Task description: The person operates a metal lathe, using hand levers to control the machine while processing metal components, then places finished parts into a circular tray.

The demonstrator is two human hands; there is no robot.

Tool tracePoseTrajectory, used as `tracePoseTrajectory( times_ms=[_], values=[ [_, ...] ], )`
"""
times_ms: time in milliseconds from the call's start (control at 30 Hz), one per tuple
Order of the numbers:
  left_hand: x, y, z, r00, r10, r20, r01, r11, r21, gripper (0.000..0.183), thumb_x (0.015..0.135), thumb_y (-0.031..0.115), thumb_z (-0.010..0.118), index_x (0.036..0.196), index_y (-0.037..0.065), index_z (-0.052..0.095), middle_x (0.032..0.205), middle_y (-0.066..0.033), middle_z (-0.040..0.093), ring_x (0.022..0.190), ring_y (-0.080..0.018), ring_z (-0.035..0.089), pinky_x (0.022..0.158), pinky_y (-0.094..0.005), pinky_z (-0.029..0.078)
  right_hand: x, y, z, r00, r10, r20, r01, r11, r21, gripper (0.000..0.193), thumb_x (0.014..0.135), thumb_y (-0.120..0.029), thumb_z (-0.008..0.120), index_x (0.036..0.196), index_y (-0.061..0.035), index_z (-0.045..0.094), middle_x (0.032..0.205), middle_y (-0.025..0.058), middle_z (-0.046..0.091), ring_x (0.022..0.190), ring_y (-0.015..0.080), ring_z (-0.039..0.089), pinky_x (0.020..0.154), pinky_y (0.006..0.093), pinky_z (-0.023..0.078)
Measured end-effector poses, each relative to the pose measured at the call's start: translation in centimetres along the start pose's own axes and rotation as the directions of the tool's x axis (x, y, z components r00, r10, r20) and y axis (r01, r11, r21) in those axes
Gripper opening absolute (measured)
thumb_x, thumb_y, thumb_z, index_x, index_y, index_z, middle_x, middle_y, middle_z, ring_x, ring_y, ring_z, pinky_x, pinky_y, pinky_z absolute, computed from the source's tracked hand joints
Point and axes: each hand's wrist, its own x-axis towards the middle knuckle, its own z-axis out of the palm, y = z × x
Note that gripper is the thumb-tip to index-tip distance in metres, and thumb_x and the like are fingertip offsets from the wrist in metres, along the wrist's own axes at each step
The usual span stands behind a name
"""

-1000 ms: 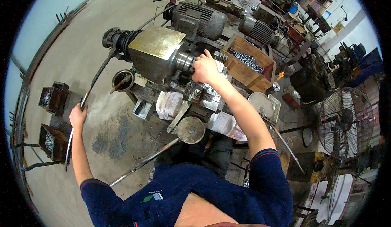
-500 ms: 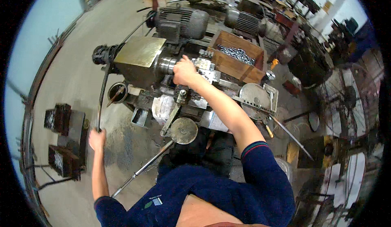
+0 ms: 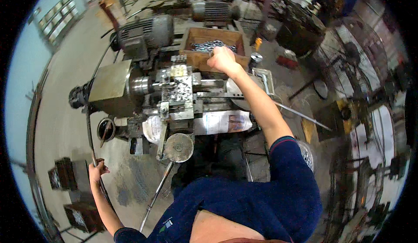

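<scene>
My left hand (image 3: 98,172) is loosely curled round a long metal bar (image 3: 90,134) that hangs down from the left end of the lathe's headstock (image 3: 111,84). My right hand (image 3: 223,60) is closed over the front wall of a wooden box (image 3: 200,60), which holds many small shiny metal parts (image 3: 209,46). Whatever its fingers hold is hidden. In front of the box, the bare chuck or spindle nose (image 3: 140,85) faces a tool slide (image 3: 177,88) speckled with dark chips. A round handwheel or disc (image 3: 179,147) sits nearest my body.
Electric motors (image 3: 146,31) stand behind the lathe. A printed paper or cloth (image 3: 226,122) covers its front edge. A round pan and small tray (image 3: 264,81) lie beyond my right forearm. Dark bins (image 3: 82,217) stand on the floor at left, and a fan (image 3: 348,51) at right.
My right hand has left the spindle and moved right to the wooden box. My left hand has loosened on the bar, which has swung slightly. The whole view has turned to the right.
</scene>
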Motion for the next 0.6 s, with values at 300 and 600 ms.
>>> tracePoseTrajectory(
  times_ms=[300,600],
  values=[
    [-0.5,-1.0,0.5,0.987,0.128,-0.094,-0.134,0.990,-0.052,0.033,0.081,0.028,0.064,0.069,0.001,0.050,0.051,-0.0063,0.046,0.047,-0.0157,0.049,0.047,-0.0317,0.045,-20.9,11.7,0.7,0.931,0.270,-0.244,-0.171,0.916,0.363,0.039,0.056,-0.024,0.061,0.088,-0.0011,0.067,0.117,0.0157,0.055,0.109,0.0327,0.049,0.094,0.0370,0.039],
    [2.1,-1.4,1.6,0.978,-0.012,-0.209,0.030,0.996,0.084,0.033,0.081,0.029,0.064,0.069,0.000,0.052,0.055,-0.0058,0.049,0.047,-0.0140,0.046,0.048,-0.0289,0.041,-57.2,30.3,2.8,0.073,0.995,0.062,-0.974,0.084,-0.209,0.026,0.067,-0.025,0.058,0.086,-0.0110,0.068,0.102,0.0113,0.063,0.097,0.0263,0.059,0.085,0.0338,0.046]
  ],
)
